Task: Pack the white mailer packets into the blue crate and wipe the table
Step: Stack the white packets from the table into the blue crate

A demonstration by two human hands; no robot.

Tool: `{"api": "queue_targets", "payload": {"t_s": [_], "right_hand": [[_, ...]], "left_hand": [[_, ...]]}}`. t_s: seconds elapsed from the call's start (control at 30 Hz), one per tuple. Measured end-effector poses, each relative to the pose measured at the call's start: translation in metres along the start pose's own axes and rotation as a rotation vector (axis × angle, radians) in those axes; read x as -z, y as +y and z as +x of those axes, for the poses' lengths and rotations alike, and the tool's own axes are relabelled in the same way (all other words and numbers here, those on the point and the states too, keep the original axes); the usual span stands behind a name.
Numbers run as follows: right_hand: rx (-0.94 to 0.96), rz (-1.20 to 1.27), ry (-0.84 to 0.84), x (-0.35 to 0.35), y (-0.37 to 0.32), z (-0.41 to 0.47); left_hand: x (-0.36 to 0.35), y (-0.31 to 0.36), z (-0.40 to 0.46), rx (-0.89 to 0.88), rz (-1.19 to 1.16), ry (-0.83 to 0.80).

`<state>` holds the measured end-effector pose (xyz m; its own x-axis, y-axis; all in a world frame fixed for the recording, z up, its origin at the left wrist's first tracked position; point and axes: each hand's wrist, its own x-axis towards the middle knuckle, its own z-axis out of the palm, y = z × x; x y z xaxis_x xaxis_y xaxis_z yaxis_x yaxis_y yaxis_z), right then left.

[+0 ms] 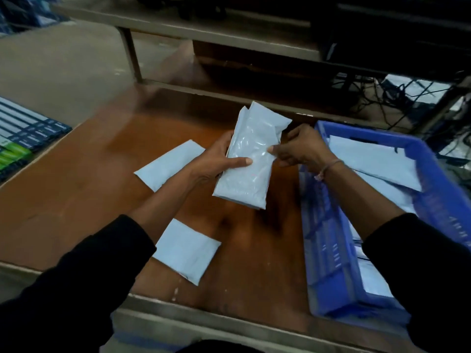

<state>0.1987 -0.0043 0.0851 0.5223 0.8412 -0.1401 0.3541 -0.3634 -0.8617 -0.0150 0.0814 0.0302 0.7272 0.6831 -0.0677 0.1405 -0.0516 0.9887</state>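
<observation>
Brown table [102,200] edge nears packet [187,250]; crate [328,250] rightward.

One glossy white plastic mailer packet [248,159] is held up, two flat white mailer packets [169,165] [186,250] lie on the bench, and there's one blue slotted plastic crate [331,250].

Blue crate [328,240] cut by right edge, stacked boxes [23,133] blurred (lettering unreadable)

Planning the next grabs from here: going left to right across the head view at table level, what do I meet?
Stack of blue and green boxes → far flat packet → left hand → held packet → right hand → blue crate. The near flat packet overlaps the far one's span, so it is unranked.
</observation>
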Motion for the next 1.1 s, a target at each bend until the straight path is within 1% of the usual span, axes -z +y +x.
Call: {"api": "queue_targets", "payload": {"t_s": [0.07, 0.13, 0.2, 0.27, 0.37, 0.47, 0.6, 0.77, 0.83, 0.93, 1.03, 1.1], "right_hand": [[0.091, -0.165, 0.106, 0.028, 0.003, -0.008], [0.216, -0.258, 0.214, 0.057, 0.004, -0.019], [0.305, -0.308, 0.248, 0.087, 0.006, -0.029], [0.336, -0.335, 0.169, 0.117, 0.009, -0.036], [0.354, -0.345, -0.014, 0.161, 0.018, -0.051], [0.396, -0.467, -0.105, 0.199, 0.022, -0.079], [0.313, -0.511, -0.177, 0.245, 0.033, -0.108], [0.183, -0.608, -0.183, 0.298, 0.060, -0.136], [0.146, -0.683, -0.216, 0.308, 0.074, -0.144], [0.075, -0.746, -0.330, 0.319, 0.098, -0.152], [-0.010, -0.848, -0.456, 0.325, 0.124, -0.151], [-0.053, -0.943, -0.544, 0.318, 0.142, -0.151]], "left_hand": [[-0.013, 0.016, 0.003, -0.034, 0.059, -0.065], [-0.026, 0.036, 0.007, -0.070, 0.149, -0.151], [-0.040, 0.057, 0.010, -0.098, 0.246, -0.232], [-0.055, 0.076, 0.014, -0.126, 0.326, -0.314], [-0.082, 0.106, 0.020, -0.162, 0.504, -0.435], [-0.116, 0.135, 0.026, -0.186, 0.639, -0.539], [-0.167, 0.160, 0.028, -0.205, 0.718, -0.588], [-0.223, 0.165, 0.026, -0.293, 0.903, -0.551], [-0.241, 0.159, 0.026, -0.310, 0.931, -0.549], [-0.268, 0.148, 0.022, -0.287, 0.975, -0.574], [-0.293, 0.132, 0.018, -0.253, 1.020, -0.653], [-0.306, 0.119, 0.014, -0.247, 1.099, -0.706]]}}
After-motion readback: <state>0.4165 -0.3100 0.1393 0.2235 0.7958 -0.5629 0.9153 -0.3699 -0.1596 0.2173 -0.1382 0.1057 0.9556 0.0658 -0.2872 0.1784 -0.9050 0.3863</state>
